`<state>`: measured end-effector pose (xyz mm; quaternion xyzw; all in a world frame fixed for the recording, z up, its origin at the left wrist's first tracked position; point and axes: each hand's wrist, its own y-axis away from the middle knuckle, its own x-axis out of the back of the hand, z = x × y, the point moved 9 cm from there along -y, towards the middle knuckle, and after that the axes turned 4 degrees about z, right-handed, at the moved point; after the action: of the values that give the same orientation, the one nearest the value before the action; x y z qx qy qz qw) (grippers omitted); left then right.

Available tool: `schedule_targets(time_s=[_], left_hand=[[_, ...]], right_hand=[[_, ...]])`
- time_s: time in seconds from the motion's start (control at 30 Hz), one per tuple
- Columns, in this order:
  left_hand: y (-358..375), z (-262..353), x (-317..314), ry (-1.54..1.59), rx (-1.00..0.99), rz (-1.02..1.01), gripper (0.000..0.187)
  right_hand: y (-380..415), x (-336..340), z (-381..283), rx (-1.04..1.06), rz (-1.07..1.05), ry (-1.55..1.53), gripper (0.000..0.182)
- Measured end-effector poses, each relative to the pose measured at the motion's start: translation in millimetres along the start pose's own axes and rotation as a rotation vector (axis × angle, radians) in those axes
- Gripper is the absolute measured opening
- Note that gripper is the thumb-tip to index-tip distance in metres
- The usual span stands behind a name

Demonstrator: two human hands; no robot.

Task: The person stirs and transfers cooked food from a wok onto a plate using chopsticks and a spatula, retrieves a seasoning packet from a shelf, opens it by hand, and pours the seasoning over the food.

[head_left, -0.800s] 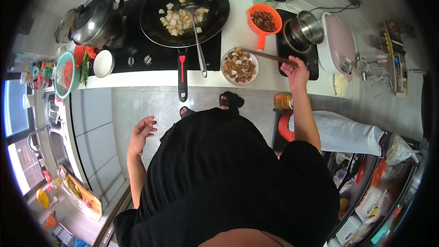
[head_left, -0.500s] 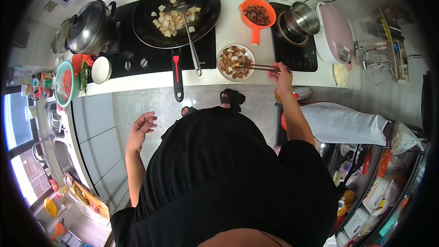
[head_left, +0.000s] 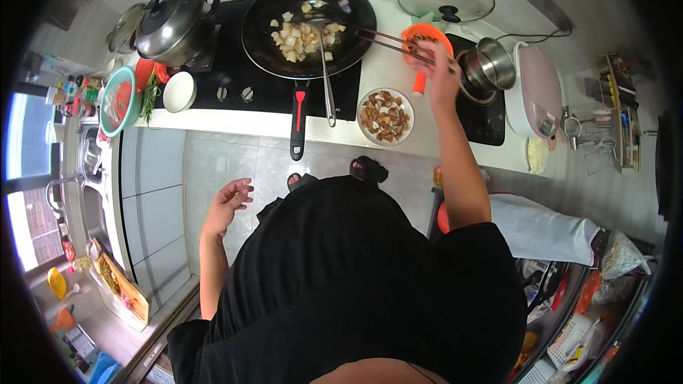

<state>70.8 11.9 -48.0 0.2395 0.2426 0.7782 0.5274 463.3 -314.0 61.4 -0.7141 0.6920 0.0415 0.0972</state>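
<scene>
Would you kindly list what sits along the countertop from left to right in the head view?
Teal plate → lidded steel pot → wok → plate of browned pieces → steel pot → pink appliance.

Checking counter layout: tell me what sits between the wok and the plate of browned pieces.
In the head view, the ladle's metal handle slants out of the wok beside the wok handle, over the black cooktop, then bare white counter before the plate.

No wording showing legibly anywhere, a faint pale mark sitting at the front edge of the black cooktop point(head_left: 235, 75) staying too blurred to read, nothing else bearing lettering.
</scene>
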Motion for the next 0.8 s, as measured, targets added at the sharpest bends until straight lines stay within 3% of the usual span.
schedule_targets(time_s=[0.13,0.27,0.43,0.67,0.8], left_hand=[[7,1,1,0.026,-0.011,0.023,0.033],[15,-7,4,0.07,0.001,0.051,0.035],[29,-24,11,0.093,0.035,0.095,0.036],[32,-24,14,0.123,0.028,0.125,0.035],[28,-21,12,0.117,0.022,0.109,0.035]], right_hand=[[-40,-56,51,0.076,-0.155,0.188,0.037],[-64,-87,98,-0.03,-0.14,0.167,0.038],[-72,-110,118,0.025,-0.174,0.248,0.034],[-83,-93,118,-0.02,-0.13,0.158,0.037],[-83,-62,110,-0.184,-0.083,-0.018,0.035]])
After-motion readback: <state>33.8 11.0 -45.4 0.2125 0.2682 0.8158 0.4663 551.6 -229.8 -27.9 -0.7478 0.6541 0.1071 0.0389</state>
